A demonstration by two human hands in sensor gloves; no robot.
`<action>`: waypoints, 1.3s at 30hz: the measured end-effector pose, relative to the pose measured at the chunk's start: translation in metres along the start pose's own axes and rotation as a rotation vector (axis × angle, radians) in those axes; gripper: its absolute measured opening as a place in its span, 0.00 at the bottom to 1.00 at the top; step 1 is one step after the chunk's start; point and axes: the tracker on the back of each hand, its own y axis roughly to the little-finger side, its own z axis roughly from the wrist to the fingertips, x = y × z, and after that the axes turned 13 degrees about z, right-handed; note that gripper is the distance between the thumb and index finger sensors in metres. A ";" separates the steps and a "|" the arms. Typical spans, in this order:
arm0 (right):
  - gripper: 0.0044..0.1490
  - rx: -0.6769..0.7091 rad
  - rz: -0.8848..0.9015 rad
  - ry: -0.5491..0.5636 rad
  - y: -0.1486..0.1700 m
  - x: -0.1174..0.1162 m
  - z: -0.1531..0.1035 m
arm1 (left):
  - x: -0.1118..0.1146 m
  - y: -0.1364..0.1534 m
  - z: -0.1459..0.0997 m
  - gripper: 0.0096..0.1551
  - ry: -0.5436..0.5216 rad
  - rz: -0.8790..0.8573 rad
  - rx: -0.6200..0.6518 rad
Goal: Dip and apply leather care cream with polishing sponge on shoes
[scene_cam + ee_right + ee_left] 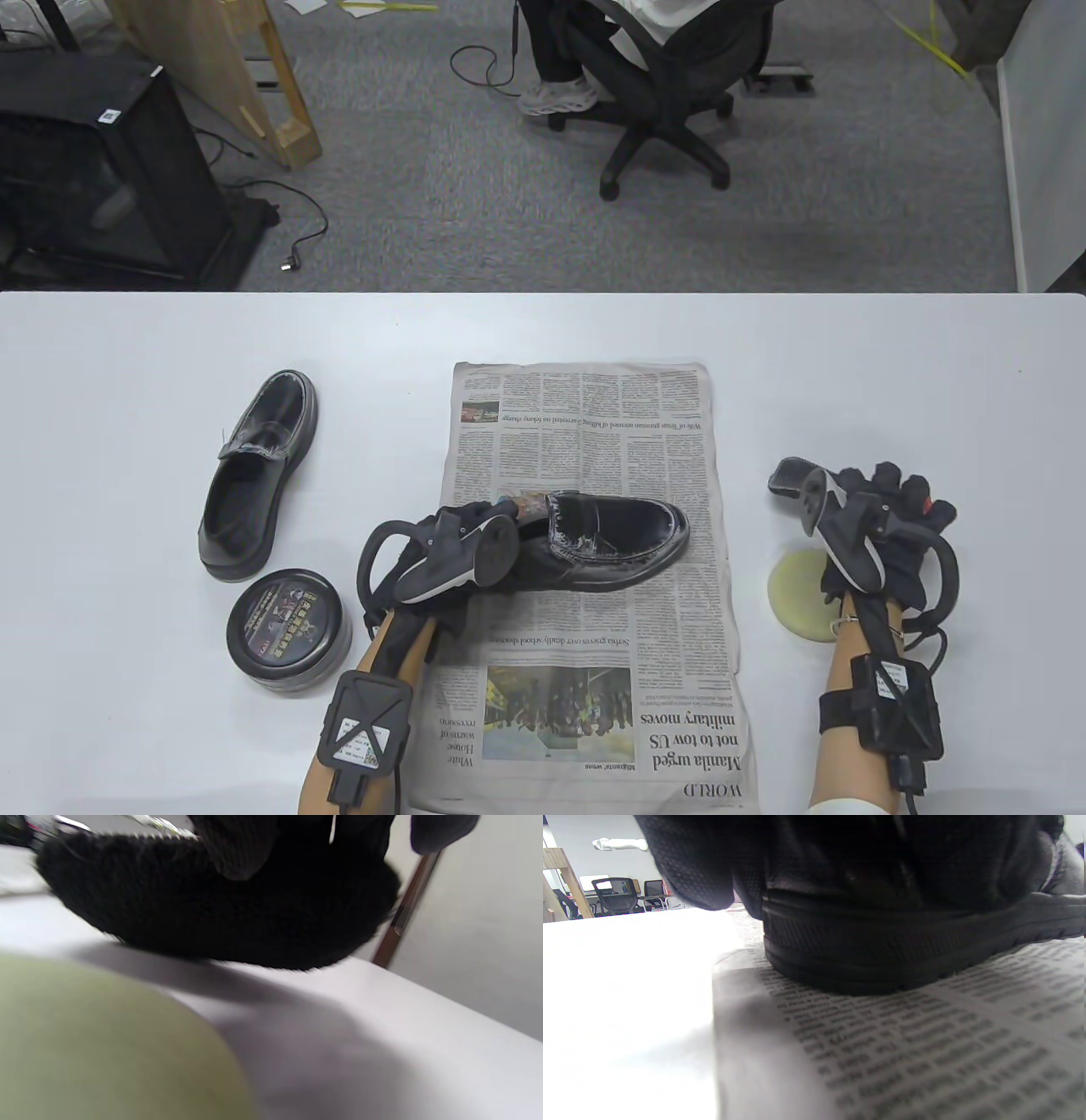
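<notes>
I have the black loafer (615, 543) on the newspaper (594, 679) to catch cream, white smears already on its vamp, and my left hand (458, 548) holds its heel to steady it. The yellow polishing sponge (802, 598) lies on the table just right of the paper, under my right hand (882, 526), whose grip I cannot tell. The cream tin (288, 628) sits lidded at near left, by the second loafer (259, 475).

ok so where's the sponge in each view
Table view: sponge lies low on the right, partly under the right hand.
Left wrist view: not in it.
Right wrist view: sponge fills the lower left, blurred.
Shared landmark: the white table.
</notes>
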 end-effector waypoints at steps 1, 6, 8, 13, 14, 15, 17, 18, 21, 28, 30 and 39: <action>0.24 -0.029 -0.016 -0.040 0.009 -0.008 0.003 | 0.000 0.000 0.000 0.55 0.000 0.000 0.000; 0.27 -0.042 0.056 -0.306 0.036 -0.034 0.002 | 0.000 0.000 0.000 0.56 0.001 0.007 0.000; 0.30 -0.046 0.175 -0.394 0.041 -0.037 0.000 | 0.000 0.000 0.000 0.56 0.002 0.008 0.000; 0.37 0.003 0.297 -0.427 0.044 -0.023 -0.011 | -0.001 0.000 -0.001 0.57 0.005 0.021 -0.002; 0.38 0.031 0.316 -0.398 0.042 -0.018 -0.015 | -0.001 0.000 -0.001 0.57 0.004 0.023 -0.002; 0.39 0.055 0.340 -0.368 0.039 -0.012 -0.019 | -0.001 0.000 -0.001 0.58 0.004 0.024 -0.003; 0.42 0.169 0.451 -0.325 0.026 0.009 -0.036 | -0.003 -0.002 -0.001 0.60 0.015 0.038 -0.003; 0.42 0.196 0.476 -0.321 0.023 0.013 -0.040 | -0.004 -0.002 -0.002 0.61 0.021 0.047 -0.001; 0.44 0.405 0.582 -0.301 -0.003 0.039 -0.075 | -0.011 0.000 -0.007 0.65 0.020 0.030 -0.003; 0.48 0.776 0.529 -0.289 -0.047 0.058 -0.151 | -0.037 0.043 -0.060 0.64 -0.001 0.035 -0.097; 0.48 0.824 0.507 -0.274 -0.052 0.055 -0.163 | -0.036 0.061 -0.083 0.65 0.032 0.071 -0.147; 0.48 0.872 0.469 -0.243 -0.058 0.042 -0.177 | 0.030 0.116 -0.136 0.75 0.384 0.033 -0.264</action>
